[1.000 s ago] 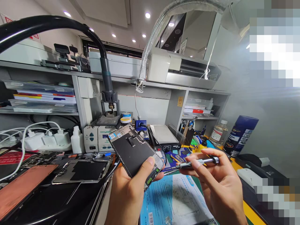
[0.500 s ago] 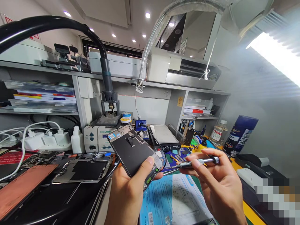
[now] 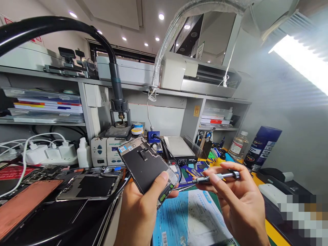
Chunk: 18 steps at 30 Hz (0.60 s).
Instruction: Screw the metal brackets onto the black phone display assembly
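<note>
Here we are, closest in: the left hand point(image 3: 143, 205) has the phone screen point(image 3: 143, 167) firmly gripped, thumb pressed on its near end, fingers wrapped beneath. That screen is up off the bench, tilted, its black back and small ribbon cable facing us. Over to the right hand point(image 3: 238, 201), palm turned up, and it's pinching a slim metal tool point(image 3: 225, 175) between thumb and fingers, the tool pointing towards the screen's near end. Touching or not? Can't tell from here.

And what has changed? Almost nothing! Same grips, same tilt, same aim as a second ago; only the view has drifted a hair. I'd read that as a steady hold, the work standing just where it was.

Below the hands lies a blue-and-white sheet point(image 3: 171, 212). Off left, a copper-coloured panel point(image 3: 30, 208) and, just beyond it, another screen point(image 3: 89, 186) lying flat. Further back, the white squeeze bottle point(image 3: 84, 155) stands beside a control box point(image 3: 105, 153), with a flat metal plate point(image 3: 179, 147) across the way. On the right, a clear bottle point(image 3: 238, 147) and a tilted spray can point(image 3: 263, 147). Farther still, a big machine point(image 3: 205, 83) sits up on the shelf point(image 3: 174, 91).
</note>
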Motion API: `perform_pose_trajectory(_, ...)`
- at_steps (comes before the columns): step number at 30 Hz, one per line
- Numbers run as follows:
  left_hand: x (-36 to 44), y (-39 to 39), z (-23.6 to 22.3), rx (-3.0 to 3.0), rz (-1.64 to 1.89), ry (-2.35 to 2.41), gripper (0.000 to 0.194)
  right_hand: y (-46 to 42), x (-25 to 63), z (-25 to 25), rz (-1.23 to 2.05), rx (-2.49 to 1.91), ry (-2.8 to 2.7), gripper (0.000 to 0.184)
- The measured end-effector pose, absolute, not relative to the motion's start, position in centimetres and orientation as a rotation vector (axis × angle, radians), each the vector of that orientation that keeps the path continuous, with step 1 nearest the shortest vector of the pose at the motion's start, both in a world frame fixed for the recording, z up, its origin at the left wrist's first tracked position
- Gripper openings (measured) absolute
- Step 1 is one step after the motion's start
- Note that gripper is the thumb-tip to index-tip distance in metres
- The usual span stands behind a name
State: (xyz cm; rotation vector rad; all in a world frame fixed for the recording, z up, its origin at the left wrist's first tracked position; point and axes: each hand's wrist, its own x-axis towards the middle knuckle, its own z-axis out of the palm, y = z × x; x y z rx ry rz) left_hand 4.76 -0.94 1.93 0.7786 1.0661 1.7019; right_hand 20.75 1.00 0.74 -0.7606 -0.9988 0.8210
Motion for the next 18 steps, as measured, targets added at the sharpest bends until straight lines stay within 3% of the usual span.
perform_pose_trajectory(18,4.93,-0.76,2.07,0.722,1.707,1.073,0.029,1.05,20.58,0.81,0.827,-0.764,-1.002,0.04)
